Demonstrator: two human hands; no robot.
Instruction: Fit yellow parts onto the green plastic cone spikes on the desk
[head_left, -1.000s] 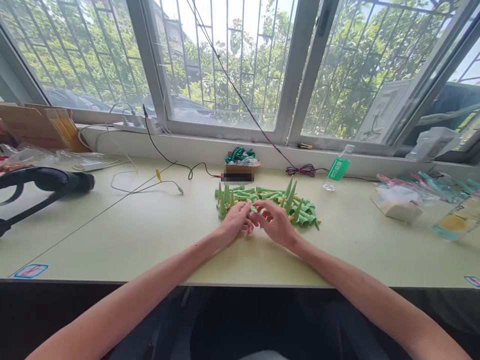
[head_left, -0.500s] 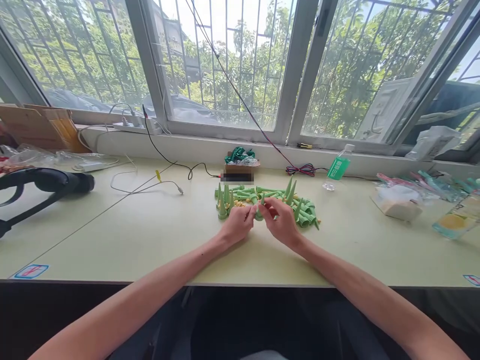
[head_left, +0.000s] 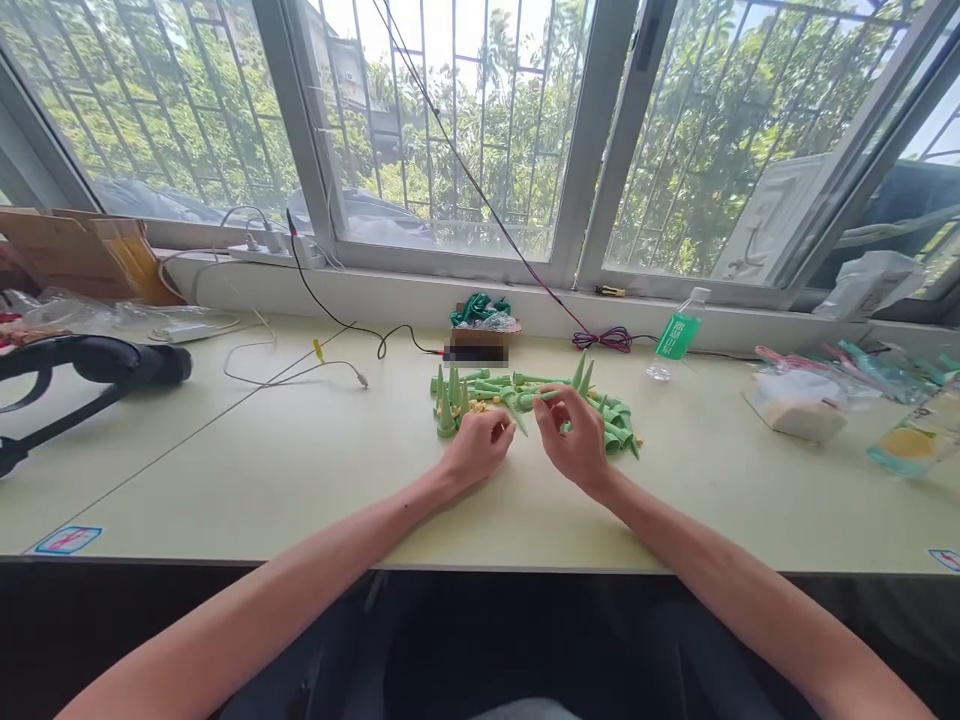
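Observation:
My right hand point(head_left: 574, 435) is closed in a pinch on a green plastic cone point(head_left: 547, 396), held nearly level over the front of a pile. My left hand point(head_left: 484, 440) has its thumb and forefinger pressed together. A second slim green cone point(head_left: 520, 423) points down and to the right at its fingertips and seems to be in that pinch. Behind both hands lies the pile of green cones point(head_left: 555, 380) with round bases. A few cones point(head_left: 445, 412) stand upright at its left end, others point(head_left: 582, 372) at its right. Small yellow bits point(head_left: 474, 407) lie among them.
At the pile's back stands a small box point(head_left: 480, 343) with green wrapping. A clear bottle point(head_left: 675, 337) with a green label is to the right, then a white packet point(head_left: 799, 405) and plastic bags. A black headset point(head_left: 90, 365) and cables point(head_left: 292, 375) are at left.
The hands were together at one cone and have now drawn apart. My right hand has moved slightly right, and its cone has tipped to nearly level. My left hand has barely moved.

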